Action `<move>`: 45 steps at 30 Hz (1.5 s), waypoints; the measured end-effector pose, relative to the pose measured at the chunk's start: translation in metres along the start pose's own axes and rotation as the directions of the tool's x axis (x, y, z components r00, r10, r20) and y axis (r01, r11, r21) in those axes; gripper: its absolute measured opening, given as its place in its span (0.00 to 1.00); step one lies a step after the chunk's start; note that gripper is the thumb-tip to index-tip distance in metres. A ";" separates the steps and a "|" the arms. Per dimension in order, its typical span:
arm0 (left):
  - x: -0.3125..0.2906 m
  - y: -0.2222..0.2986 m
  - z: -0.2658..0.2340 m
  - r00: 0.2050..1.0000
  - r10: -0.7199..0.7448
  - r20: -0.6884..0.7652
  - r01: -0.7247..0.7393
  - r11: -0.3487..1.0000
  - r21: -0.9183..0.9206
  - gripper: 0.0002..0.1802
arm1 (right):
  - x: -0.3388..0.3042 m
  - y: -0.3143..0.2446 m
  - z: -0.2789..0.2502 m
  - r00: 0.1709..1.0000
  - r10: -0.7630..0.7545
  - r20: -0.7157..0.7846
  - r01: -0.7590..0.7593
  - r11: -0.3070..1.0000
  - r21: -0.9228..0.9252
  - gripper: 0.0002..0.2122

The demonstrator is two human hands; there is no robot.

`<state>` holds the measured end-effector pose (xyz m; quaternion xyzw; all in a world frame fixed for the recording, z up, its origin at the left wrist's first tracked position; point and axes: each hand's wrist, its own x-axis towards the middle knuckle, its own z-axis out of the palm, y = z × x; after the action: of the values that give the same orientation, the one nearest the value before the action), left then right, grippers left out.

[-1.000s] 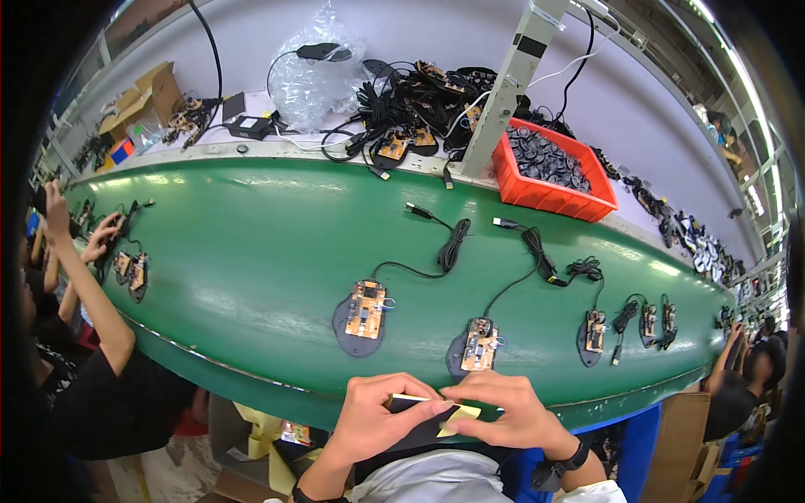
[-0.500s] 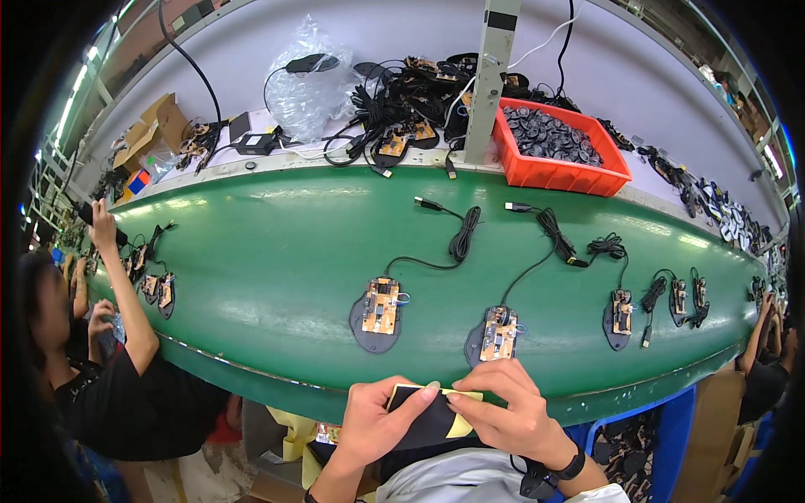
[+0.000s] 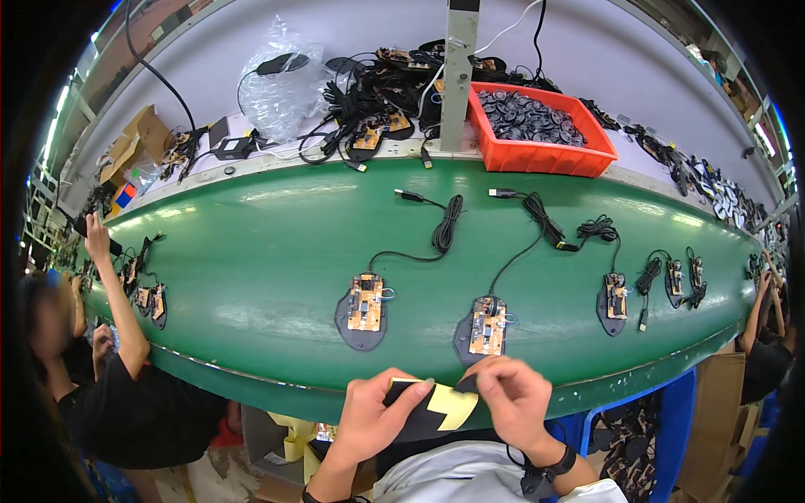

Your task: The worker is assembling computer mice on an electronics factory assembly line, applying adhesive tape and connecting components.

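Note:
My left hand (image 3: 369,415) pinches a sheet of black adhesive pieces on yellow backing paper (image 3: 455,407) between thumb and fingers, just off the near edge of the green work surface. Bare yellow shows on the sheet's right part; the rest is still black. In my right hand (image 3: 513,398), closed at the sheet's right side, is a small dark piece (image 3: 467,383) between thumb and fingers. Beyond that hand lies a black mouse base with an orange-brown circuit board (image 3: 486,329) and a cable. A second mouse base (image 3: 366,306) lies to its left, its cable bundled.
More mouse bases (image 3: 615,302) lie to the right and far left on the green surface (image 3: 251,277). An orange-red bin (image 3: 545,159) of dark round parts stands behind, near a grey post (image 3: 458,84). A blue bin (image 3: 671,436) is low right. A co-worker (image 3: 134,402) sits at left.
My right hand has drawn the dark piece off the sheet and to the right, uncovering more yellow backing. The whole view has shifted slightly; the left hand still holds the sheet.

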<state>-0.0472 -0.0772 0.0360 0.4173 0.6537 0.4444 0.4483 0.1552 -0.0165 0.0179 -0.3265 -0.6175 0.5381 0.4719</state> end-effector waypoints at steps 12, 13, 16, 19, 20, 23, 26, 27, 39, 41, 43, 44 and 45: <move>0.025 0.000 0.049 0.696 0.607 0.384 -0.718 0.603 0.347 0.12 | 0.053 0.018 -0.063 0.998 0.062 0.013 -0.051 0.901 -0.431 0.06; 0.025 -0.001 0.052 0.694 0.591 0.411 -0.719 0.541 0.435 0.13 | 0.053 0.019 -0.061 0.998 0.059 0.038 -0.036 0.891 -0.452 0.06; 0.029 -0.007 0.059 0.662 0.615 0.429 -0.744 0.470 0.474 0.15 | 0.051 0.021 -0.059 0.997 0.023 0.073 0.016 0.867 -0.499 0.06; 0.032 -0.007 0.060 0.649 0.618 0.443 -0.752 0.437 0.493 0.15 | 0.052 0.018 -0.061 0.996 0.054 0.075 -0.010 0.868 -0.497 0.06; 0.032 -0.007 0.060 0.646 0.619 0.447 -0.754 0.426 0.501 0.15 | 0.052 0.018 -0.061 0.996 0.058 0.069 -0.016 0.868 -0.496 0.06; 0.034 -0.010 0.060 0.646 0.620 0.445 -0.752 0.420 0.508 0.15 | 0.052 0.017 -0.063 0.993 0.069 0.095 -0.013 0.871 -0.490 0.06; 0.035 -0.011 0.062 0.646 0.627 0.437 -0.753 0.426 0.502 0.15 | 0.052 0.018 -0.062 0.992 0.081 0.100 -0.024 0.878 -0.478 0.06; 0.035 -0.010 0.062 0.645 0.626 0.438 -0.754 0.426 0.500 0.15 | 0.052 0.018 -0.063 0.992 0.073 0.102 -0.015 0.873 -0.487 0.06; 0.041 -0.007 0.073 0.614 0.630 0.477 -0.776 0.370 0.510 0.18 | 0.050 0.019 -0.067 0.996 0.022 0.090 0.028 0.851 -0.525 0.07; 0.042 -0.007 0.074 0.622 0.622 0.476 -0.772 0.384 0.507 0.19 | 0.049 0.022 -0.067 0.997 -0.016 0.081 0.056 0.847 -0.529 0.07; 0.041 -0.008 0.074 0.628 0.599 0.496 -0.769 0.381 0.513 0.18 | 0.048 0.029 -0.067 0.981 -0.152 0.118 0.193 0.777 -0.600 0.08; 0.041 -0.009 0.073 0.633 0.575 0.519 -0.768 0.379 0.517 0.17 | 0.046 0.027 -0.065 0.981 -0.153 0.121 0.195 0.777 -0.599 0.08; 0.041 -0.009 0.074 0.633 0.577 0.517 -0.768 0.380 0.516 0.17 | 0.044 0.022 -0.062 0.986 -0.143 0.080 0.160 0.727 -0.668 0.08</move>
<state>0.0121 -0.0253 0.0035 0.8357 0.4769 0.2488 0.1111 0.1960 0.0505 0.0055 -0.4170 -0.7995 0.2426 0.3577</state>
